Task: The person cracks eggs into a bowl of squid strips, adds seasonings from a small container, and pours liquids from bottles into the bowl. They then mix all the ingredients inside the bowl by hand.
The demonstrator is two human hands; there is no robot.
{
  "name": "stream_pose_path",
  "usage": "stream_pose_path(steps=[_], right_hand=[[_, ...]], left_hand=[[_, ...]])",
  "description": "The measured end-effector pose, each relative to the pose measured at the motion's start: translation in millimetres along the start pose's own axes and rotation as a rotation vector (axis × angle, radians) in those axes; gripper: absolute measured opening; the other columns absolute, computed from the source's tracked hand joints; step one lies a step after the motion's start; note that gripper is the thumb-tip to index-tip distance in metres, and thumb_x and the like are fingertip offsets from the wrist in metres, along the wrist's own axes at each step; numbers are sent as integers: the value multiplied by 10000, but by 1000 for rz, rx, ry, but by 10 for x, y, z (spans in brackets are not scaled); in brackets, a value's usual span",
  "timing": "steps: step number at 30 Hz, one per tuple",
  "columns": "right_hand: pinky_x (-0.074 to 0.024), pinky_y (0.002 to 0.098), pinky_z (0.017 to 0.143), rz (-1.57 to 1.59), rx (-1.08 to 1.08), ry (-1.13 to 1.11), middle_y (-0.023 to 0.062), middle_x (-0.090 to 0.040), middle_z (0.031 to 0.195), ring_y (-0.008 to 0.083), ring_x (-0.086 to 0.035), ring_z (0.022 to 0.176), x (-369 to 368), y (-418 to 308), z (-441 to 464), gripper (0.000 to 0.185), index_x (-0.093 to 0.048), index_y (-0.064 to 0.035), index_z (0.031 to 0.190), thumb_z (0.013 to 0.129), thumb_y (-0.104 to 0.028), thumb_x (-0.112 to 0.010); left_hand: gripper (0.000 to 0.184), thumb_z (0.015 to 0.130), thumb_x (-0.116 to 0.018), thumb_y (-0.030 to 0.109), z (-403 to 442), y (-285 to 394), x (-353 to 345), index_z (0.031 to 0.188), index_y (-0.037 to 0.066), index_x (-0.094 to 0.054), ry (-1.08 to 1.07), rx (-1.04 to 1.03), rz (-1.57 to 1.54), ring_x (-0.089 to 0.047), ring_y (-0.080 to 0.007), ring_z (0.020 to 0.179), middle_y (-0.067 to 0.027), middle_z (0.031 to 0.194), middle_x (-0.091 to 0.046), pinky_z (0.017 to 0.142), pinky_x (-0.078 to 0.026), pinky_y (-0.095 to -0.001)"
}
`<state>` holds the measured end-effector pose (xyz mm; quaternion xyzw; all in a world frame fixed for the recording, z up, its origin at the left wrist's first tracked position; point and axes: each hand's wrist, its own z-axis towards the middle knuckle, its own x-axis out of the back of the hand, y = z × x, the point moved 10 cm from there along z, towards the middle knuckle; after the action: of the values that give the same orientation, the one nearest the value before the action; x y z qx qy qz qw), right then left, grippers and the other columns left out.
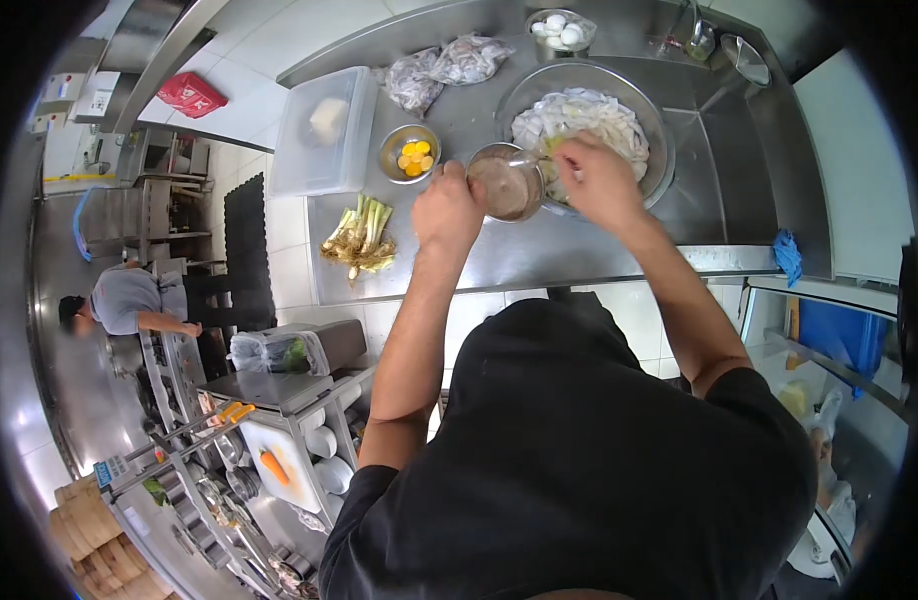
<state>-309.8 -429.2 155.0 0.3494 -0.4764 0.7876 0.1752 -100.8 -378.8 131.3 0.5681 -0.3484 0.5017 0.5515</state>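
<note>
While the left hand (448,208) pinches the rim of the bowl (509,190) just left of the basin (662,140), likely to steady it, the right hand (597,180) curls above the basin, what its grip pinches impossible to tell.

And here's the steel counter (519,262), busy left to right: a plastic tub (324,165), spring onions (359,238), a small bowl (386,165) of yolks (416,158), two filled bags (411,82), a wide bowl (656,110) of pale pieces (591,118), a pot (562,48) of eggs (559,28).
</note>
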Motion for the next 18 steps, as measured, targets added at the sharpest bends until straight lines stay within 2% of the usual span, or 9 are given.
stream_pose_path(steps=[2,5,8,11,14,17,18], right_hand=[[-518,444,746,-178,61,-72,152,-621,922,360,-642,871,-299,-123,-33,121,-666,-46,891,894,-149,-602],[-505,445,713,32,-15,-126,161,-650,899,383,-638,838,-572,-38,-107,139,-670,-34,869,886,-154,-602],[-491,448,677,275,-141,-166,161,-673,837,360,-645,754,-760,177,-140,168,-699,-28,888,891,-160,-595],[-467,385,605,550,-301,-224,107,-700,783,233,-616,645,-953,432,-180,198,-731,-26,919,894,-185,-617],[-415,290,565,697,-469,-347,20,-708,823,100,-523,623,-1018,622,-238,223,-744,-41,994,909,-223,-645],[-368,230,552,914,-647,-387,-14,-708,871,55,-460,620,-752,615,-251,236,-736,-47,1029,920,-238,-652],[-352,222,553,916,-634,-353,-25,-689,875,45,-442,627,-633,636,-203,221,-733,-48,1026,932,-227,-645]], left_hand=[[201,881,-607,222,10,35,-5,926,27,-589,1,-6,-6,-696,-395,811,-187,965,-678,702,-570,-505],[204,885,-602,220,-25,110,77,910,18,-585,61,-37,-25,-685,-428,773,-220,910,-682,699,-557,-532],[193,879,-609,213,-59,119,114,907,24,-583,54,-4,-21,-685,-429,759,-218,905,-683,687,-560,-527],[199,869,-622,223,-91,147,75,918,34,-585,25,-1,47,-703,-381,795,-187,919,-676,698,-570,-504],[193,869,-615,215,-88,157,17,920,32,-583,-4,17,14,-699,-392,791,-190,928,-678,705,-567,-511],[189,870,-605,208,-47,156,-47,921,28,-581,-2,25,-7,-692,-406,791,-199,936,-678,708,-564,-518],[189,871,-603,209,-34,161,-53,921,28,-581,-1,25,-9,-691,-409,792,-201,937,-677,708,-564,-519]])
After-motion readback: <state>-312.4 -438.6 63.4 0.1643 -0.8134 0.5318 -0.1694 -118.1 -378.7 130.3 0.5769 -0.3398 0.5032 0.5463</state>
